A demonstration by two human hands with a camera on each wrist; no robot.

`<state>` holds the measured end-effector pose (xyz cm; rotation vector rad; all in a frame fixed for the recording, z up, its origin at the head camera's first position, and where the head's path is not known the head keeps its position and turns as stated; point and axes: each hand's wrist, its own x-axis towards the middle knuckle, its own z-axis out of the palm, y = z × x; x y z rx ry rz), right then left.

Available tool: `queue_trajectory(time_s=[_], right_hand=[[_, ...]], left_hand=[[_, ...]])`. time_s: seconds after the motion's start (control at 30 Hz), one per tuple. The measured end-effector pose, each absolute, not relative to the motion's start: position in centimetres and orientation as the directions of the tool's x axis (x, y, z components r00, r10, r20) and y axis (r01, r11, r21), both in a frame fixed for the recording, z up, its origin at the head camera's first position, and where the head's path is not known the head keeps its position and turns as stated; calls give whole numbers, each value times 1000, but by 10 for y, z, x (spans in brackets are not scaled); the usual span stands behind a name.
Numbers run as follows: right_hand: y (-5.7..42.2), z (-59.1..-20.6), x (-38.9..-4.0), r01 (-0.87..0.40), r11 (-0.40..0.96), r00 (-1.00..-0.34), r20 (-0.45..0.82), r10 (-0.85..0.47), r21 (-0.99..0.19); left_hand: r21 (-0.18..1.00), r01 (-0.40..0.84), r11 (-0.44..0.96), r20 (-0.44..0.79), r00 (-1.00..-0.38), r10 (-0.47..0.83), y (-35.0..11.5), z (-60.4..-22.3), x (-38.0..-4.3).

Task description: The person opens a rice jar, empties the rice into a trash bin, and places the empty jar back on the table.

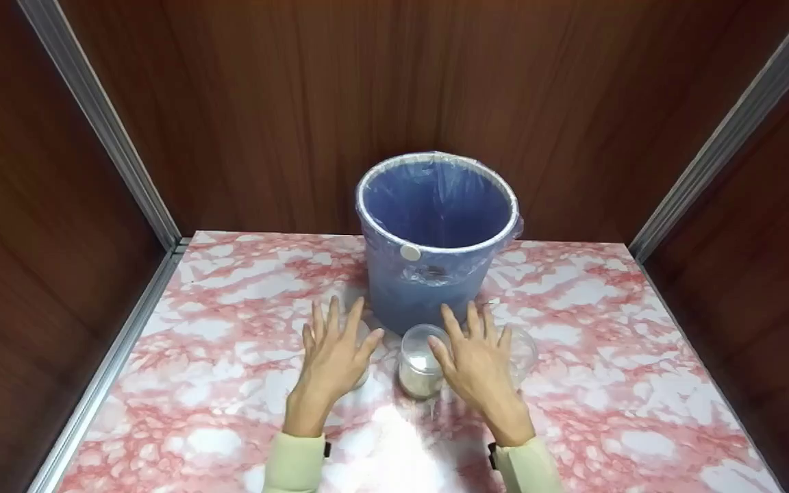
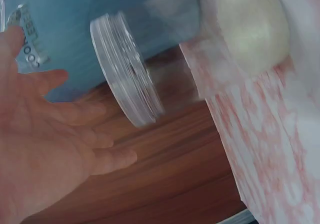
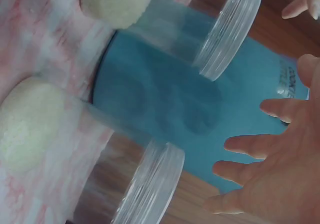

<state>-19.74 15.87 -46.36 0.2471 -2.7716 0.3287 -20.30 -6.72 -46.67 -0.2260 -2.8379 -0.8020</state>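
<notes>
My left hand (image 1: 333, 359) is spread, palm down, above a clear jar (image 2: 127, 68) with a clear screw lid and a pale layer in its bottom. My right hand (image 1: 480, 363) is spread likewise, partly covering another such jar (image 1: 523, 352) in the head view. Between the hands a third jar (image 1: 422, 366) stands upright, with pale contents at its base. Neither hand grips anything; the fingers are apart and nearly straight. The left jar is mostly hidden under the left hand in the head view.
Right behind the jars stands a blue bucket (image 1: 429, 294) with a clear plastic liner folded over its white rim. The tabletop (image 1: 230, 383) has a red-and-white marbled cover. Dark wood panels (image 1: 264, 116) with metal edge strips (image 1: 107, 123) enclose the back and sides.
</notes>
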Motion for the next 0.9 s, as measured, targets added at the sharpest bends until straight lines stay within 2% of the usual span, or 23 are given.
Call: queue_trajectory(time_s=[0.4,0.7,0.9], right_hand=[[139,-461,-202,-374,913,-838,482,-257,-163],[119,-456,-205,-519,841,-777,495,-389,-154],[105,-460,-207,-554,826,-754,484,-444,-106]], left_hand=[[730,265,630,272,-958,87,-106,-482,-195],[822,190,538,163,-982,97,-123,-512,-193],[853,126,507,75,-990,120,-128,-534,-194]])
